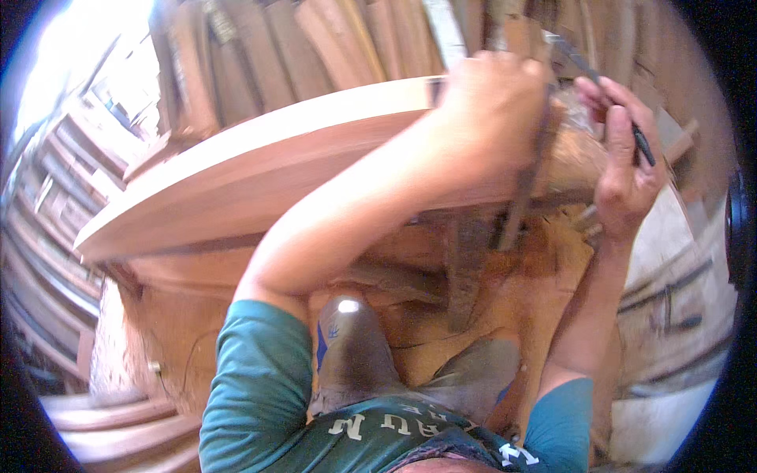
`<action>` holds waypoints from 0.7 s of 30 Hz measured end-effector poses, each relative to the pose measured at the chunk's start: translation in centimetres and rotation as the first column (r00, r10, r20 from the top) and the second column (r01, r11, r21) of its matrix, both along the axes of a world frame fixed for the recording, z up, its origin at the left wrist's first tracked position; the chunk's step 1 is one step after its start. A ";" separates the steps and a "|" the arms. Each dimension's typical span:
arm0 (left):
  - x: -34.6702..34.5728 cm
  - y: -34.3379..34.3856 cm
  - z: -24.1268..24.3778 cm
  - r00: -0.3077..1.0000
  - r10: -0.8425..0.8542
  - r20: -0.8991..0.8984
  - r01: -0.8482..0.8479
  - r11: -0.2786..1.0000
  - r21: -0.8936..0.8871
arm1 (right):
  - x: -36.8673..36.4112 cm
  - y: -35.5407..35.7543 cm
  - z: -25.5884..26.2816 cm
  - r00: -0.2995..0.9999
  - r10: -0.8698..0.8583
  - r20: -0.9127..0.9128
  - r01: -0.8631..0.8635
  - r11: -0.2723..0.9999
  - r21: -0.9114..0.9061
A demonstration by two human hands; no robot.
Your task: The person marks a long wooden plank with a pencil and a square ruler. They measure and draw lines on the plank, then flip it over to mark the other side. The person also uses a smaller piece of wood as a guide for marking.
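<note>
A long reddish-brown wooden beam (284,159) with a pale upper face stretches across in front of me. My left hand (497,106) is closed over its right part, gripping a blurred dark flat bar (526,189) that hangs down across the beam's near side. A small dark piece (436,93) shows beside that hand on the pale face. To its right, my right hand (627,142) holds a slim dark tool (643,146) between thumb and fingers. The tool slants up and left to a pale tip; motion blur hides its exact kind.
Upright planks (254,65) lean behind the beam. Stacked lumber (53,236) lies at the left, with more boards (124,420) at the lower left. Beneath the beam are wooden supports (464,272) and a thin cable (192,355). Pale panels (656,236) stand at the right.
</note>
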State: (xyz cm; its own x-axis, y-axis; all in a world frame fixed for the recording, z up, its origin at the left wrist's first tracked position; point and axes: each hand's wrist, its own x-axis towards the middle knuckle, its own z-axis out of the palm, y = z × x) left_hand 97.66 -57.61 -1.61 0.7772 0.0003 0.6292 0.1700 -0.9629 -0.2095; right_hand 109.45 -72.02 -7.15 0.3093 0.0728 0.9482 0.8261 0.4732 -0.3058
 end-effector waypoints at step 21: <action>-15.2 1.2 -13.1 0.707 -0.592 -0.387 -0.051 0.502 -0.863 | 1.9 1.2 -2.1 0.831 -0.503 -0.239 0.369 0.819 -0.440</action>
